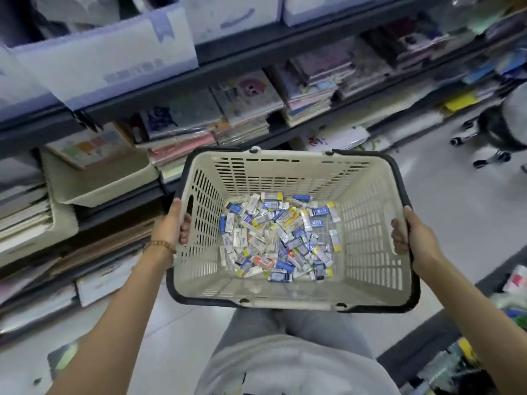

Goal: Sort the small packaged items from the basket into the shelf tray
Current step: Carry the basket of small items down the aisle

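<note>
- Left hand [172, 223] and right hand [410, 233]: fingers clamped over opposite rims of the basket [368, 223], which is held over the knees.
- Small packaged items [273, 238]: a loose heap on the basket floor.
- Recommended: keep the basket level and set it down before freeing a hand.
- Shelf tray [97, 192]: cream, just left beyond the basket; no packets visible inside.
- Packet print and shelf-box lettering: blurred, unreadable.

Between the left hand [174, 223] and right hand [410, 235], the basket [368, 223] is matt cream perforated plastic with a dark rim, holding small glossy wrapped packaged items [273, 238].
</note>
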Demonstrator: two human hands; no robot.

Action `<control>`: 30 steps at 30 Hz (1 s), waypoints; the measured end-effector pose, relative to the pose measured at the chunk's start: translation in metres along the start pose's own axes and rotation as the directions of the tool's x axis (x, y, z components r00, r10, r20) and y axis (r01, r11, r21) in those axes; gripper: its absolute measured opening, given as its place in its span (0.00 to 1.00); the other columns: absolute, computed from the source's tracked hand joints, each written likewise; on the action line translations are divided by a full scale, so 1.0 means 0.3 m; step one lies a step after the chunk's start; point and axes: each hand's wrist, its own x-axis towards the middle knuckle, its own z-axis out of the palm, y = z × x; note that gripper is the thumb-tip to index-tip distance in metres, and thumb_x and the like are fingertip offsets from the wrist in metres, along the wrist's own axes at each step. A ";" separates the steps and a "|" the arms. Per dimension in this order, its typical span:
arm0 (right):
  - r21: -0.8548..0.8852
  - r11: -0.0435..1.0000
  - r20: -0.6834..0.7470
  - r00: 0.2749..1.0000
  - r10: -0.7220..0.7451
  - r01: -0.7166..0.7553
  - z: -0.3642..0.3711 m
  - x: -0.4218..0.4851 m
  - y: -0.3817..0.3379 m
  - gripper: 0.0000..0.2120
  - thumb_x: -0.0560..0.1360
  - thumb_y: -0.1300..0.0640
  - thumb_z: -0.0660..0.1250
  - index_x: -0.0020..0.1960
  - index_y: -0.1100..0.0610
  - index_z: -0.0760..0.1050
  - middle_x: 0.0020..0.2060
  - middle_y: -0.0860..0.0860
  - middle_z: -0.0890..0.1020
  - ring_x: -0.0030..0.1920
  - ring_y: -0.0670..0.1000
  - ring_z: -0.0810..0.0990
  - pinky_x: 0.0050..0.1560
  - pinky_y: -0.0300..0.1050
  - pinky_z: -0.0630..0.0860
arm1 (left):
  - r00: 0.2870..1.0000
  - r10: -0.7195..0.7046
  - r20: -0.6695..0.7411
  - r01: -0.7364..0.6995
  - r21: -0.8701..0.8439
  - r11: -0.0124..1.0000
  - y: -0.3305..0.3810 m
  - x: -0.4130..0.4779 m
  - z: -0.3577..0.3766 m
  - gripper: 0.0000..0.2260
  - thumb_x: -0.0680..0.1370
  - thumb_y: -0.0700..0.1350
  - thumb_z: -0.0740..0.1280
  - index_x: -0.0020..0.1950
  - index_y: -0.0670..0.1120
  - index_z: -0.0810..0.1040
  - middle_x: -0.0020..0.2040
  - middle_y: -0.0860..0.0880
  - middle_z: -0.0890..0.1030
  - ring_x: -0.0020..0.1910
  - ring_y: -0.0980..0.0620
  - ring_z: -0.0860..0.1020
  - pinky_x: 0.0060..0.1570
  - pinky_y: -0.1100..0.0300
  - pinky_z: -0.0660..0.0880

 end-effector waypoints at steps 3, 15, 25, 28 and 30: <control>-0.036 0.999 0.037 0.999 -0.010 0.011 0.014 0.066 -0.025 0.21 0.79 0.43 0.56 0.35 0.56 0.68 0.26 0.51 0.66 0.19 0.45 0.59 0.19 0.37 0.57 | 0.999 -0.028 -0.042 0.026 -0.043 0.999 -0.040 -0.002 0.006 0.22 0.78 0.62 0.56 0.33 0.47 0.71 0.21 0.54 0.67 0.18 0.57 0.63 0.19 0.68 0.62; -0.332 0.943 0.288 0.953 0.098 0.004 0.091 0.521 -0.129 0.23 0.79 0.41 0.54 0.35 0.56 0.69 0.24 0.50 0.66 0.18 0.45 0.59 0.21 0.37 0.56 | 0.930 -0.169 -0.325 0.092 -0.240 0.966 -0.283 -0.014 0.254 0.21 0.79 0.60 0.56 0.34 0.47 0.72 0.22 0.54 0.69 0.23 0.54 0.63 0.26 0.61 0.62; -0.369 0.925 0.331 0.917 0.223 -0.092 0.154 0.894 0.154 0.20 0.80 0.43 0.54 0.37 0.56 0.69 0.25 0.49 0.67 0.19 0.44 0.61 0.20 0.35 0.57 | 0.879 -0.260 -0.400 0.149 -0.288 0.946 -0.656 0.218 0.463 0.24 0.78 0.61 0.55 0.32 0.45 0.72 0.25 0.50 0.70 0.24 0.52 0.64 0.26 0.61 0.62; -0.413 0.905 0.303 0.921 0.245 -0.105 0.202 0.996 0.321 0.22 0.79 0.41 0.54 0.36 0.56 0.69 0.24 0.49 0.66 0.22 0.47 0.59 0.21 0.36 0.57 | 0.877 -0.275 -0.394 0.163 -0.294 0.942 -0.825 0.313 0.512 0.24 0.79 0.61 0.54 0.32 0.45 0.71 0.27 0.49 0.69 0.24 0.52 0.64 0.26 0.60 0.61; -0.413 0.905 0.289 0.928 0.234 -0.100 0.241 1.087 0.450 0.22 0.79 0.41 0.55 0.36 0.56 0.69 0.22 0.48 0.68 0.21 0.46 0.60 0.21 0.37 0.57 | 0.879 -0.278 -0.388 0.164 -0.300 0.940 -0.951 0.395 0.539 0.24 0.79 0.60 0.54 0.33 0.45 0.71 0.28 0.48 0.69 0.25 0.52 0.64 0.27 0.60 0.62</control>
